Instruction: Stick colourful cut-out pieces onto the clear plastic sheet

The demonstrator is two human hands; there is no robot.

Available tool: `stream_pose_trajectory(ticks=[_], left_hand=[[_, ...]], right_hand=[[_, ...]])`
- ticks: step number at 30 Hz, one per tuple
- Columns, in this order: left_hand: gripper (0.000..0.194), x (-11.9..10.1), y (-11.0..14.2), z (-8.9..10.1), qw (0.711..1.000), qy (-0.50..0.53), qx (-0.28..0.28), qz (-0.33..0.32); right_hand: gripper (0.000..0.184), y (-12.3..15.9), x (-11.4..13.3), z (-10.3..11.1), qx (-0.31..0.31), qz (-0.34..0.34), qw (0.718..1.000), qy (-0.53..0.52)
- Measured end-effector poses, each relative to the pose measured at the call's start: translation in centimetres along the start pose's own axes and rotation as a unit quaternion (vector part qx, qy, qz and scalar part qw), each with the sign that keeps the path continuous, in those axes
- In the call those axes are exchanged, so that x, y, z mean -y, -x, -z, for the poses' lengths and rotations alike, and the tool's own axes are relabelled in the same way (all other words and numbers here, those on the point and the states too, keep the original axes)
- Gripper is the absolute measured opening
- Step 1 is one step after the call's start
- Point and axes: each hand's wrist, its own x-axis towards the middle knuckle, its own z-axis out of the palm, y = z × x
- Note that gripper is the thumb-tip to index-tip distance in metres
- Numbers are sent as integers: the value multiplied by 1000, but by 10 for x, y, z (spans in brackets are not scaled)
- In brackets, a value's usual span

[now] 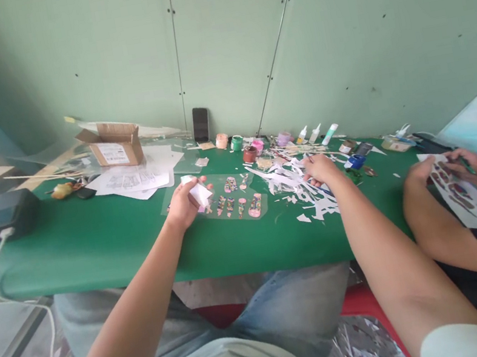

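My left hand (184, 205) is closed on a small white piece of paper (199, 193), held just above the green table (108, 251). Right beside it lies a clear plastic sheet (224, 202) carrying several small coloured cut-out pieces. My right hand (320, 169) reaches into a heap of white paper scraps (299, 186); its fingers are curled down and I cannot make out what, if anything, they grip.
A second person sits at the right, their hands (448, 166) on a printed sheet (468, 199). Along the wall stand small paint pots (236, 142), glue bottles (316, 134), a phone (200, 124) and an open cardboard box (115, 145). A black adapter (9, 213) with a white cable lies left.
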Motion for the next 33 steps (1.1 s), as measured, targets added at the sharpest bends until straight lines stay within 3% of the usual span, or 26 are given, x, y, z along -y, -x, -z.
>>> stream_pose_trajectory(ticks=[3, 9, 12, 21, 29, 33], left_hand=[[14, -1, 1, 1, 1000, 1, -3, -3], [15, 1, 1, 0, 1000, -9, -5, -10], [18, 3, 1, 0, 1000, -21, -4, 3], [22, 2, 2, 1, 999, -39, -11, 5], [21, 2, 2, 1, 998, -52, -20, 1], [24, 2, 2, 1, 998, -55, -17, 3]], right_hand=[[24, -1, 5, 3, 22, 18, 1000, 11], [44, 3, 16, 14, -85, 12, 995, 55], [39, 3, 17, 15, -105, 8, 992, 73], [29, -3, 11, 2, -22, -8, 1000, 4], [37, 6, 2, 5, -139, 26, 990, 1], [40, 11, 2, 8, -153, 12, 988, 26]])
